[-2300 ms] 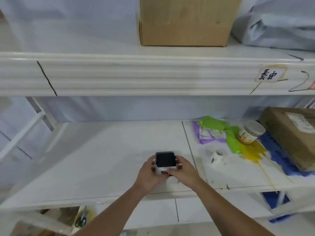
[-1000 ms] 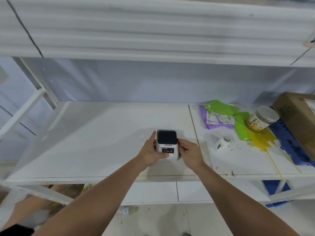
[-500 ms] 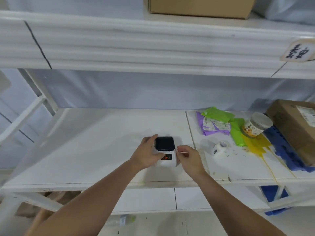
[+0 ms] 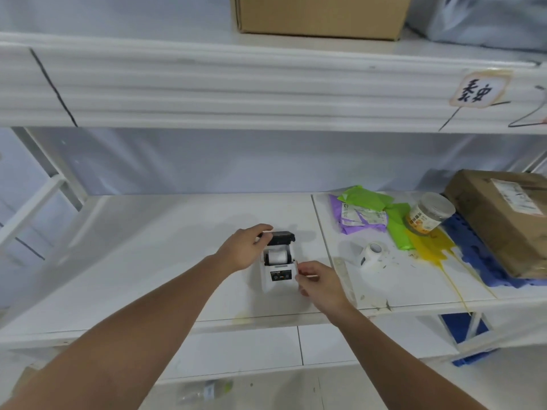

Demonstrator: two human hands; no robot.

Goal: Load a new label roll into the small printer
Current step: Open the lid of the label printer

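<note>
A small white printer (image 4: 276, 275) stands on the white shelf (image 4: 148, 261), near its front edge. Its black lid (image 4: 281, 237) is swung up and back, and a white roll (image 4: 278, 256) shows inside the open bay. My left hand (image 4: 245, 247) grips the lid's left edge with thumb and fingers. My right hand (image 4: 318, 281) touches the printer's right side, fingers curled against it. A separate white label roll (image 4: 371, 255) stands on the shelf to the right of the printer, apart from both hands.
Green and purple pouches (image 4: 367, 214), a tilted jar (image 4: 429, 214) over a yellow spill and a brown parcel (image 4: 503, 220) crowd the shelf's right end. An upper shelf (image 4: 236, 84) with a cardboard box (image 4: 319, 16) overhangs close above.
The printer's black lid has swung open, showing the roll inside. My left hand moved up to the lid. My right hand stays at the printer's right side.
</note>
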